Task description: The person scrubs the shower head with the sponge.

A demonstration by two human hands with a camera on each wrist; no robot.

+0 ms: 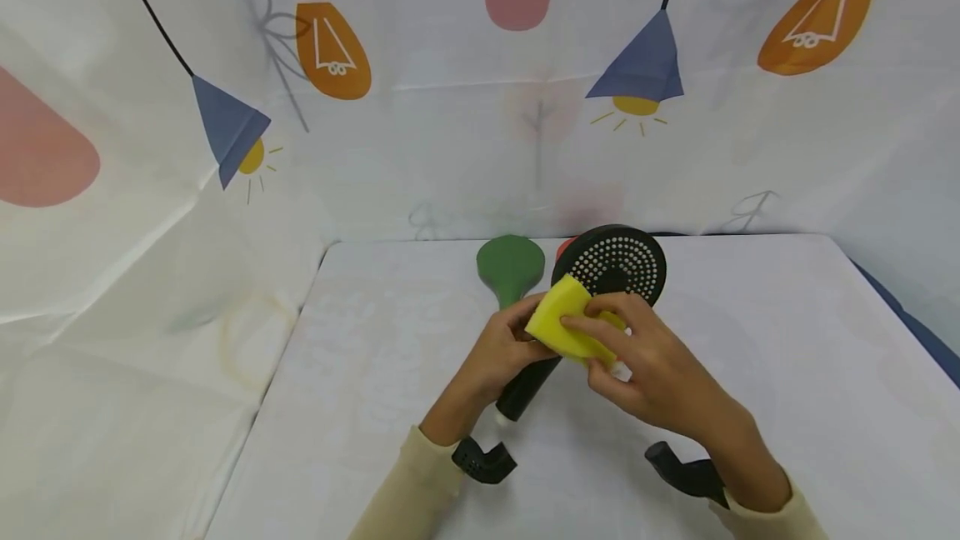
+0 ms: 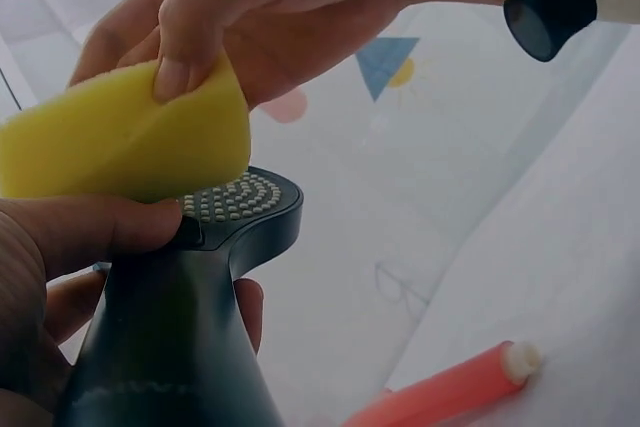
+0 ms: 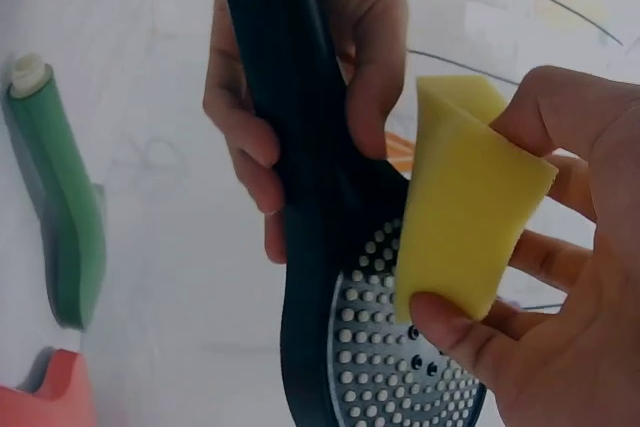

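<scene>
A black shower head [image 1: 637, 252] with pale nozzles is raised over the table, its spray face upward. My left hand [image 1: 501, 350] grips it around the neck, with the thumb on top in the left wrist view. In my right hand [image 1: 667, 377] a folded yellow sponge [image 1: 558, 315] is pinched between thumb and fingers. The right wrist view has the sponge [image 3: 470, 212] over the edge of the nozzle face [image 3: 385, 367], near the neck. Whether the sponge presses on the nozzles, I cannot tell.
On the white table [image 1: 787, 340] lies a green shower head [image 1: 510, 263], left of the black one. A red one [image 1: 564, 248] is mostly hidden behind the black head; its handle [image 2: 450, 387] shows in the left wrist view. A printed cloth [image 1: 465, 148] hangs behind.
</scene>
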